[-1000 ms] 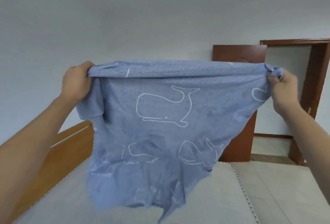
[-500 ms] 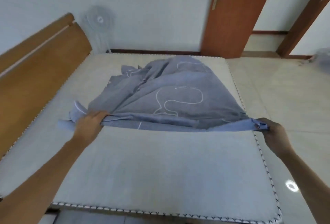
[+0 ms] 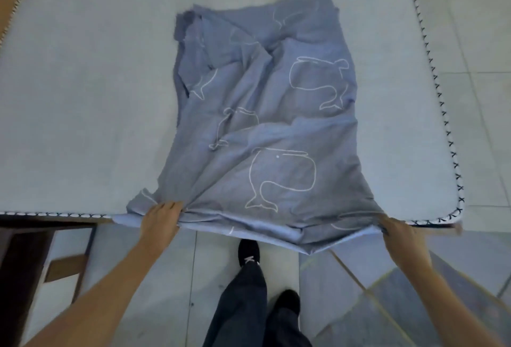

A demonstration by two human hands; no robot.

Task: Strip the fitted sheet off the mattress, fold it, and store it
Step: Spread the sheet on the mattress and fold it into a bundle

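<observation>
On the bare mattress (image 3: 83, 98) lies the blue whale-print fitted sheet (image 3: 262, 125), all lumpy, its near edge hanging past the mattress edge above the floor (image 3: 171, 291). Our left hand (image 3: 160, 222) grips the near left corner and our right hand (image 3: 398, 232) grips the near right one, fingers curled round the cloth. If we pull too far it could slip to the floor, and folding over the lumps could make a crooked fold.

Markings check: no readable text found.
My sheet (image 3: 276, 131) carries only white whale outlines, no lettering. The white mark on my black shoe (image 3: 249, 250) is too blurred to read. The mattress (image 3: 83, 98) edge shows cross-stitching, not characters.
</observation>
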